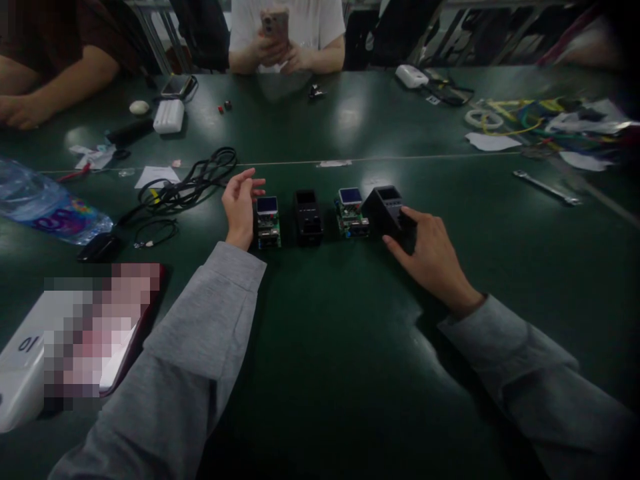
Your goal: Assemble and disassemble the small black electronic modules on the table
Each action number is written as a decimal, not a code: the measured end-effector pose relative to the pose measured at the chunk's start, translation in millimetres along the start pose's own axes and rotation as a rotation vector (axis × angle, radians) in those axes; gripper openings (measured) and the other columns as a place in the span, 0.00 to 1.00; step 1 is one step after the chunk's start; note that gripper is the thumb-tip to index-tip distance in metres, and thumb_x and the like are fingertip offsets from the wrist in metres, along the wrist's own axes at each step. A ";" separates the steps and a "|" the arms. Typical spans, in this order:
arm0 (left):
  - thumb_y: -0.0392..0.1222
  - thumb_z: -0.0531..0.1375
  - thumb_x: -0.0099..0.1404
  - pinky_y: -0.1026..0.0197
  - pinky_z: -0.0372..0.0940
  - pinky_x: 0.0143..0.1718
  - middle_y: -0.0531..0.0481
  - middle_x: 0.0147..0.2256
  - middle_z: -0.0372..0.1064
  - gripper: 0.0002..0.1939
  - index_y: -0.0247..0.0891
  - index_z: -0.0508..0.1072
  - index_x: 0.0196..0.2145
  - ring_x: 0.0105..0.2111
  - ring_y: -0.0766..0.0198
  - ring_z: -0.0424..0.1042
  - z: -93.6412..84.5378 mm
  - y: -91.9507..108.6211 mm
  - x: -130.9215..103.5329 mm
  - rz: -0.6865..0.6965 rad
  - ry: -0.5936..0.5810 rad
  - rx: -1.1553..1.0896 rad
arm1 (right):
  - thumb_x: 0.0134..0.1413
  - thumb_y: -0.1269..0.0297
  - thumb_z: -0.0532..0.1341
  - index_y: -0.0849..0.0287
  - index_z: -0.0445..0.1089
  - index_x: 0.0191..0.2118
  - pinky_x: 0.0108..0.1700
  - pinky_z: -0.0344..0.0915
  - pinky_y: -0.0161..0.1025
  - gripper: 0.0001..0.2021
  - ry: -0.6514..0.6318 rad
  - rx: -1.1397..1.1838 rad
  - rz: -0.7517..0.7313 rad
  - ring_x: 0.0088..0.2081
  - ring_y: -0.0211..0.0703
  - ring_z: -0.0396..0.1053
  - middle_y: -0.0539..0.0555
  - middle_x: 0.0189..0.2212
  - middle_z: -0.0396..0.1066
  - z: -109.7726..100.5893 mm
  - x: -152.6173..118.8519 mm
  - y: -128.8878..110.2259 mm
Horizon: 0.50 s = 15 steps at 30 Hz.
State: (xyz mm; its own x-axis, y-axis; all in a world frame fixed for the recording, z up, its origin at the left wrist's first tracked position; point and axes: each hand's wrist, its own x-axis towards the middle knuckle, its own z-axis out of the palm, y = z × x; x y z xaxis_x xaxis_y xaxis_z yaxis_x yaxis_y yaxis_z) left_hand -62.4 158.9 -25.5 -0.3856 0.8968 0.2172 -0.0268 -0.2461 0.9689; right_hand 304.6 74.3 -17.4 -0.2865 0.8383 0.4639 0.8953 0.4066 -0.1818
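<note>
Side by side on the green table stand two green circuit boards with small screens and two black plastic cases. My left hand is beside the left circuit board, its fingers apart and stretched past the board's top; whether it touches the board I cannot tell. To the right of that board is a black case, and then the other circuit board. At the right end, my right hand grips a second black case between thumb and fingers. This case is tilted, close to the board's right side.
Black cables, a water bottle and a phone lie to the left. A wrench and tangled wires are on the right. Across the table a person holds a phone; another person's arm rests at far left.
</note>
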 end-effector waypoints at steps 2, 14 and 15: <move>0.43 0.56 0.71 0.57 0.71 0.41 0.50 0.40 0.77 0.10 0.43 0.74 0.46 0.41 0.60 0.78 1.2 -0.3 2.4 0.000 0.003 -0.017 | 0.64 0.43 0.53 0.68 0.55 0.66 0.55 0.67 0.62 0.36 -0.001 -0.006 -0.004 0.53 0.64 0.63 0.69 0.52 0.64 0.6 -0.2 0.9; 0.44 0.57 0.71 0.64 0.67 0.34 0.51 0.36 0.78 0.08 0.45 0.76 0.43 0.34 0.65 0.76 5.1 2.3 4.9 0.000 -0.003 -0.029 | 0.64 0.36 0.48 0.80 0.59 0.62 0.54 0.68 0.59 0.44 0.019 -0.062 -0.031 0.52 0.65 0.65 0.75 0.51 0.66 0.3 1.4 -0.4; 0.43 0.57 0.71 0.64 0.67 0.34 0.50 0.36 0.78 0.08 0.45 0.76 0.43 0.34 0.65 0.76 5.2 3.3 4.4 0.000 -0.001 -0.027 | 0.63 0.34 0.48 0.80 0.60 0.62 0.53 0.68 0.59 0.45 0.019 -0.065 -0.029 0.51 0.65 0.65 0.75 0.50 0.66 0.7 1.6 0.3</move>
State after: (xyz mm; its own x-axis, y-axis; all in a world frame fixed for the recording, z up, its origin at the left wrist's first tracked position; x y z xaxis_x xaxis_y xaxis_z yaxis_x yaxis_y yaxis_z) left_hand -59.4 163.9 -20.8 -0.3847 0.8970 0.2175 -0.0519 -0.2563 0.9652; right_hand 304.2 76.1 -17.3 -0.3065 0.8191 0.4850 0.9071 0.4057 -0.1119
